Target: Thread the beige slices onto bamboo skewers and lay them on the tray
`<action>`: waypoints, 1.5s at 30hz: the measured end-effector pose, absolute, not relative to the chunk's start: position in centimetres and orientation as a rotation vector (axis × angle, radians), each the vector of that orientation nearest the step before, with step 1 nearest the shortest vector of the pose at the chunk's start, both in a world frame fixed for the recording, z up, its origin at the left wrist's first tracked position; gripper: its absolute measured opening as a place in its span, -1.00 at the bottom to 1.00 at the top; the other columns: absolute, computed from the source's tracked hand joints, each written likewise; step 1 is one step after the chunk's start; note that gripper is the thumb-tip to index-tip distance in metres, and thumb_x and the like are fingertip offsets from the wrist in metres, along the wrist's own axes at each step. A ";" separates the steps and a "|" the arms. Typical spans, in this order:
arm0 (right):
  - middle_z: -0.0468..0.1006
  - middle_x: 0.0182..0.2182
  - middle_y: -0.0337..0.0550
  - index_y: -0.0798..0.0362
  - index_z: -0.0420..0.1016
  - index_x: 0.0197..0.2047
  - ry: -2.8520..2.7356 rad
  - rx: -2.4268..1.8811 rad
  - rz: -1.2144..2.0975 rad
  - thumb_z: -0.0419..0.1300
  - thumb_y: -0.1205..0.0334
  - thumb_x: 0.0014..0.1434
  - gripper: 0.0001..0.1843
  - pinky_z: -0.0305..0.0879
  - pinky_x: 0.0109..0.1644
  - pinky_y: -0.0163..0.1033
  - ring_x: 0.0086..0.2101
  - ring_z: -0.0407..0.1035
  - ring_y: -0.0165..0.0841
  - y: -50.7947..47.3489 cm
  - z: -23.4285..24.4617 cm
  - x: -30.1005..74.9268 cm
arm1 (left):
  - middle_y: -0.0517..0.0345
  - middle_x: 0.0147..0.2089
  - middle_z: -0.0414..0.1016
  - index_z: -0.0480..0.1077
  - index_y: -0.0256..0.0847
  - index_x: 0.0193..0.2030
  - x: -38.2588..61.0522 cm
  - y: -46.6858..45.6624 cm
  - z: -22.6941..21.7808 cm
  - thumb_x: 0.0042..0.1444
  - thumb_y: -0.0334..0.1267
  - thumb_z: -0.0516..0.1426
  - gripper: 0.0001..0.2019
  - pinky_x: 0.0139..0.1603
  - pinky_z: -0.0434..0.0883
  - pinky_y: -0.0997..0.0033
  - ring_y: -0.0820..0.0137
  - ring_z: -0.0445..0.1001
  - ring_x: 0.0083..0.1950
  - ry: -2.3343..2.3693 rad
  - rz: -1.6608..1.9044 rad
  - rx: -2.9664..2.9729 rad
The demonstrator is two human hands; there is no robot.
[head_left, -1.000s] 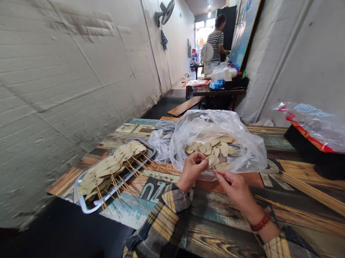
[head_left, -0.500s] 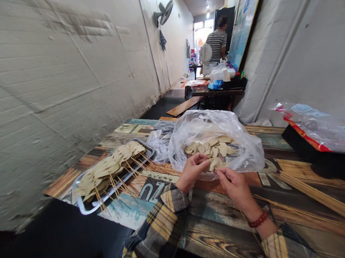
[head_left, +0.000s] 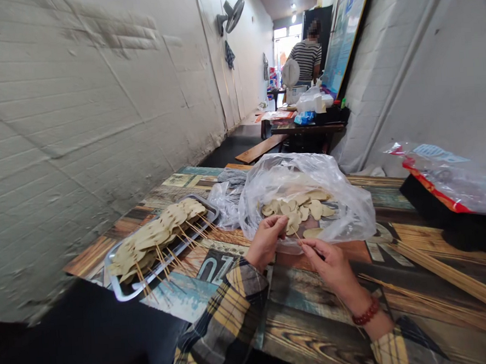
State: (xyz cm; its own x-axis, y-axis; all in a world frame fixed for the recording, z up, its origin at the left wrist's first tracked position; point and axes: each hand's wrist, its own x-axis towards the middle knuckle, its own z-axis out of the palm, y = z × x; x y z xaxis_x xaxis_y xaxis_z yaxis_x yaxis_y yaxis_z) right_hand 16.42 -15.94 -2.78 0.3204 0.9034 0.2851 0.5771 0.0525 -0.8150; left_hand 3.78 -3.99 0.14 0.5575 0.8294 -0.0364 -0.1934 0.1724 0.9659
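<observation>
My left hand (head_left: 268, 240) pinches a pale flat slice (head_left: 293, 221) at the mouth of a clear plastic bag (head_left: 343, 203) that holds several such slices. My right hand (head_left: 329, 262) is closed on a thin bamboo skewer (head_left: 297, 236) whose tip points up into that slice. Both hands sit just in front of the bag, a few centimetres apart. A metal tray (head_left: 122, 291) at the left carries several finished skewers of slices (head_left: 156, 237).
Loose bamboo skewers (head_left: 446, 274) lie along the patterned wooden table (head_left: 313, 331) at the right, beside a red-edged plastic packet (head_left: 445, 186). A brick wall runs along the left. Far down the room a person in a striped shirt (head_left: 306, 60) stands at another table.
My left hand has risen slightly with the slice and turned it more upright. My right hand has brought the skewer tip up to it. The distant person has shifted a little.
</observation>
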 end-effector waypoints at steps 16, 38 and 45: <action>0.65 -0.41 -0.13 0.03 0.60 -0.28 -1.299 -1.605 0.365 0.08 0.01 0.24 -0.65 0.37 -0.28 -0.27 -0.39 0.49 -0.29 -15.7 -2.6 16.6 | 0.25 -0.56 0.23 0.38 -0.30 -0.55 4.5 -5.6 0.4 -0.04 0.09 0.22 -0.58 -0.48 0.14 0.53 0.55 0.16 -0.51 0.623 0.648 1.380; 0.40 -0.68 -0.28 0.10 0.58 -0.33 -1.132 -1.578 0.349 0.08 -0.10 0.19 -0.56 0.15 -0.55 -0.35 -0.60 0.28 -0.41 -15.7 -1.1 17.1 | -0.09 -0.17 0.42 0.44 -0.22 -0.26 2.9 -2.8 -2.0 0.03 -0.34 0.18 -0.89 -0.07 0.29 0.21 0.16 0.38 -0.09 1.093 0.736 2.516; 0.33 -0.69 -0.32 0.11 0.58 -0.31 -1.125 -1.571 0.406 0.09 -0.10 0.19 -0.55 0.13 -0.54 -0.35 -0.62 0.20 -0.44 -15.8 -1.3 17.1 | 0.09 -0.34 0.41 0.37 -0.20 -0.41 3.2 -2.6 -1.7 -0.03 -0.46 0.13 -0.92 -0.19 0.26 0.34 0.31 0.37 -0.25 1.069 0.759 2.368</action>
State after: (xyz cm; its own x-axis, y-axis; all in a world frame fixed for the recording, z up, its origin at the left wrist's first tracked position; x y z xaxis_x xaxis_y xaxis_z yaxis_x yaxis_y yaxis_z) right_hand 17.13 -15.81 -1.29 0.4891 0.8204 0.2961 0.4423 0.0593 -0.8949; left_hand 3.18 -2.61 -1.71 0.5525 0.7772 0.3012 0.5409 -0.6092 0.5799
